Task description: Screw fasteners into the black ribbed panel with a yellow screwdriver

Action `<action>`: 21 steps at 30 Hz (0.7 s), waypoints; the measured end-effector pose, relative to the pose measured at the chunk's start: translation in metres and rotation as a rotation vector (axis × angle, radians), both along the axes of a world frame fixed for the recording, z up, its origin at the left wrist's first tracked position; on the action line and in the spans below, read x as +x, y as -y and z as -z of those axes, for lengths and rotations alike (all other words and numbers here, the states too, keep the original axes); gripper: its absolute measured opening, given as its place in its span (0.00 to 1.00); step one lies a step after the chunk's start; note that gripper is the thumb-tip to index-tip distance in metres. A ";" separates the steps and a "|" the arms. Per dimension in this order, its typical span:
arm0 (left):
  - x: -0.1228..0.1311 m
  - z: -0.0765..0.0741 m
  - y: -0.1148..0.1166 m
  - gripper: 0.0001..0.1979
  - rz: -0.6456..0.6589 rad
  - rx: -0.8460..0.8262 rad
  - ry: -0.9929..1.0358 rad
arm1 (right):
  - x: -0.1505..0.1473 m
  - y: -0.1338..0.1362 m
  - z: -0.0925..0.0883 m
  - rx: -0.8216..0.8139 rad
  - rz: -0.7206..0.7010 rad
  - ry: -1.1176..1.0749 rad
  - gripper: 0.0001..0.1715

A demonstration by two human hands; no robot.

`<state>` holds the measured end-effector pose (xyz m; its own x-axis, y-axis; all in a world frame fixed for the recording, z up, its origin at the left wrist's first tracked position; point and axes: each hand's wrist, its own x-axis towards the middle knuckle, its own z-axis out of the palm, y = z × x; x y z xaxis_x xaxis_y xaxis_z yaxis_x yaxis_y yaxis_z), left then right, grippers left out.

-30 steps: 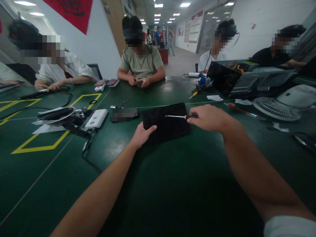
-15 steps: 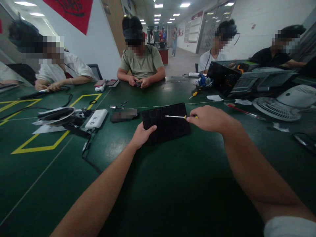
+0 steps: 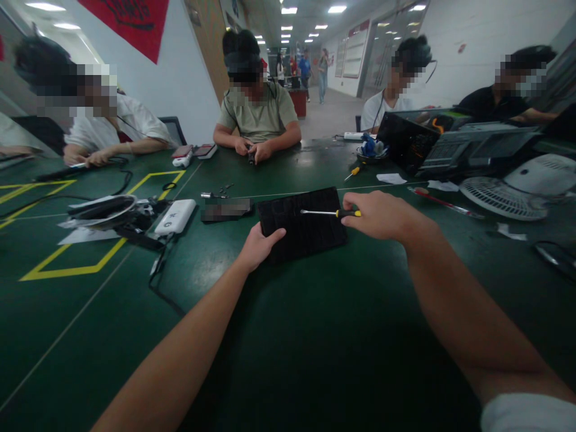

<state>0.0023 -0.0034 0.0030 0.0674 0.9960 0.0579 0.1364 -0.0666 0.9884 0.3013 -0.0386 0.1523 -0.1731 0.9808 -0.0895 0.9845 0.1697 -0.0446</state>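
Note:
A flat black rectangular panel (image 3: pixel 310 231) with faint raised shapes on its face is tilted toward me over the green table. My left hand (image 3: pixel 258 246) grips its left edge, thumb on the face and the other fingers hidden behind. From the right, my right hand (image 3: pixel 382 216) holds a screwdriver (image 3: pixel 347 213) by its black and yellow handle, with thumb and index finger loosely around it. The metal shaft lies nearly level across the panel, its tip near the panel's middle. Whether the tip sits in a screw is too small to tell.
A dark flat piece (image 3: pixel 227 210) and small metal bits (image 3: pixel 218 195) lie left of the panel. Further left are a white power bank (image 3: pixel 175 217) and cables. On the right are another screwdriver (image 3: pixel 352 173), a white fan (image 3: pixel 504 189) and paper scraps (image 3: pixel 391 179). Co-workers sit across the table.
My right hand's fingers have loosened and shifted on the screwdriver, showing more of its handle. The panel and my left hand have stayed in place.

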 end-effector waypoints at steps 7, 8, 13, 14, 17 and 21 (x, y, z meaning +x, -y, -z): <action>-0.002 0.002 -0.001 0.28 0.023 -0.006 0.004 | 0.000 -0.001 -0.001 -0.015 0.000 -0.001 0.18; -0.002 0.001 -0.001 0.28 0.024 -0.007 0.006 | 0.000 -0.001 -0.001 -0.015 -0.002 0.000 0.18; -0.001 -0.003 0.002 0.28 0.021 -0.006 -0.011 | 0.000 0.000 -0.002 -0.022 -0.001 -0.002 0.20; -0.001 -0.004 0.002 0.28 0.019 -0.008 -0.011 | 0.001 -0.001 -0.002 -0.023 -0.003 -0.005 0.21; -0.001 -0.004 0.003 0.27 0.015 -0.014 -0.008 | 0.001 -0.001 -0.003 -0.032 -0.006 -0.008 0.23; -0.001 -0.004 0.003 0.28 0.011 -0.013 0.006 | 0.000 -0.002 -0.004 -0.054 0.017 0.010 0.27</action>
